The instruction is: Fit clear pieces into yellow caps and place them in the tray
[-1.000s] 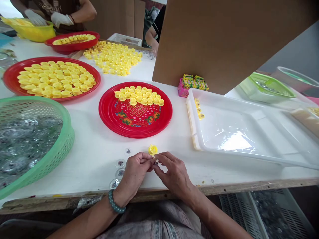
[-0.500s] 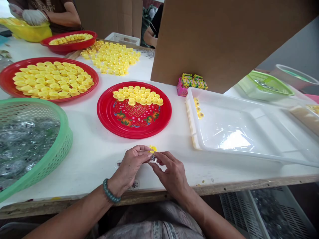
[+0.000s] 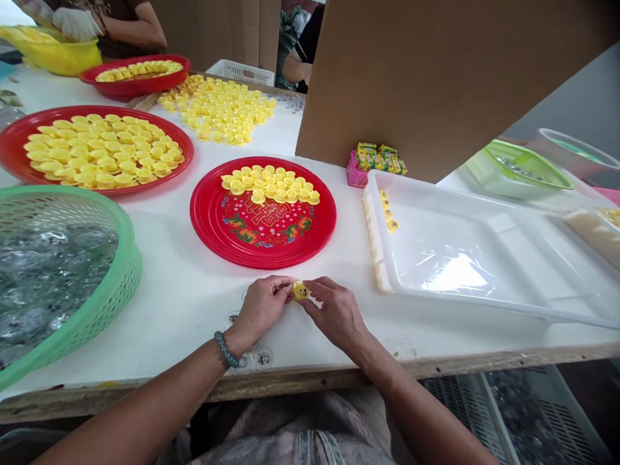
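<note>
Yellow and round, the piece (image 3: 301, 291) bears a small dark picture.

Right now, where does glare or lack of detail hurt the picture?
Head view: white glare washes out part of the white tray; head view: glints break up the clear pieces in the left basket; head view: the print on the yellow piece is too small to read.

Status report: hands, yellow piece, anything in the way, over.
Left hand pinching yellow piece, right hand at its edge. Dark print on piece faces the camera. Clear discs lie near left hand; no obstruction seen between hands.
</note>
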`<state>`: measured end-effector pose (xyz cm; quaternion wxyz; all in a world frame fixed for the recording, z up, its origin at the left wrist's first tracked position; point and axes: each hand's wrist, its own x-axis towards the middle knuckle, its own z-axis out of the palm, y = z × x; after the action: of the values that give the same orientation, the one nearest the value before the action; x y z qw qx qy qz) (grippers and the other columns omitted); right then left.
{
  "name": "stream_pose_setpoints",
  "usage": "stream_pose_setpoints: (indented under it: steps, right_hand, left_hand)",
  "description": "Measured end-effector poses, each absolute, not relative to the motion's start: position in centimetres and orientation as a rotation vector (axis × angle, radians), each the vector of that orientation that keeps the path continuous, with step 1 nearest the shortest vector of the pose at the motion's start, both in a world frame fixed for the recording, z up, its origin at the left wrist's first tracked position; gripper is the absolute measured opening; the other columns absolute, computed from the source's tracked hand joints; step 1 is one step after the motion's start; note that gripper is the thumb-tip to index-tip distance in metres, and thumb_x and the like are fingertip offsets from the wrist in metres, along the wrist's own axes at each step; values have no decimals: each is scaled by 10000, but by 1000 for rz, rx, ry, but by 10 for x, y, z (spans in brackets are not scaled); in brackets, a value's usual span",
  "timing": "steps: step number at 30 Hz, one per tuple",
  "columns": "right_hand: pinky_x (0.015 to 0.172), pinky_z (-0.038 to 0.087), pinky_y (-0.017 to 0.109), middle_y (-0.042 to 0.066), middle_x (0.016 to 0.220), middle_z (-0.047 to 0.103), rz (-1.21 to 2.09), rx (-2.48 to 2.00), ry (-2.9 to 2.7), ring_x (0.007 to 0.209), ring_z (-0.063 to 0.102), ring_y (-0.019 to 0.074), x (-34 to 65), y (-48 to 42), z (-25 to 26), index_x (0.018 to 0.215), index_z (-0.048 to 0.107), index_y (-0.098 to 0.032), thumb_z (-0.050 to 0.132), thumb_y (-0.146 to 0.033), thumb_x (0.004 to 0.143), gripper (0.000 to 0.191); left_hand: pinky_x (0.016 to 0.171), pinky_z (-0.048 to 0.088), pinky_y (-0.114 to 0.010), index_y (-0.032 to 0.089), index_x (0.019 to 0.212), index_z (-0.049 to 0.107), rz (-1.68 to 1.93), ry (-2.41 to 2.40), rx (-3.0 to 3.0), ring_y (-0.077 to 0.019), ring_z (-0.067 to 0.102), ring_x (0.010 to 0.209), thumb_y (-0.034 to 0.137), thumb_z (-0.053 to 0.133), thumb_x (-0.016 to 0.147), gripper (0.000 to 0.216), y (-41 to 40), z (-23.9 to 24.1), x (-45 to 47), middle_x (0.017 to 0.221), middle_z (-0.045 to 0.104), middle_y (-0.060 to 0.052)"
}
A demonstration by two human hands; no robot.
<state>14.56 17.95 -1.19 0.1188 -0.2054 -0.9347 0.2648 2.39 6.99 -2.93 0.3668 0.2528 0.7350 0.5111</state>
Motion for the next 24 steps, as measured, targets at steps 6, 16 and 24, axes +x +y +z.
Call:
stream_pose_setpoints:
  steps: [6, 16, 24]
  right_hand:
    - [630, 441, 237, 53, 880, 669, 716, -571, -2827, 721, 625, 155, 144, 182, -10, 969, 676, -193, 635, -165, 784, 192]
    - [557, 377, 232, 45, 719, 637, 792, -468, -3016, 613, 587, 129, 130, 196, 0, 763, 710, -180, 608, -123, 800, 123]
    - [552, 379, 219, 20, 694, 652, 1027, -577, -2913, 610, 582, 124, 130, 204, -2, 769, 736, -204, 697, -181, 743, 52]
  left_hand:
    - [766, 501, -306, 200, 911, 712, 1357, 1852, 670, -213, 640, 819, 295, 576, 802, 198, 69, -34, 25, 900, 699, -67]
    - [626, 526, -304, 151, 836, 692, 1437, 1688, 416, -199, 640, 647, 372, 763, 645, 300, 78, -41, 23, 723, 687, -69]
    - [637, 530, -295, 155, 825, 690, 1429, 1687, 383, -190, 645, 642, 380, 779, 625, 314, 77, -40, 23, 720, 693, -61]
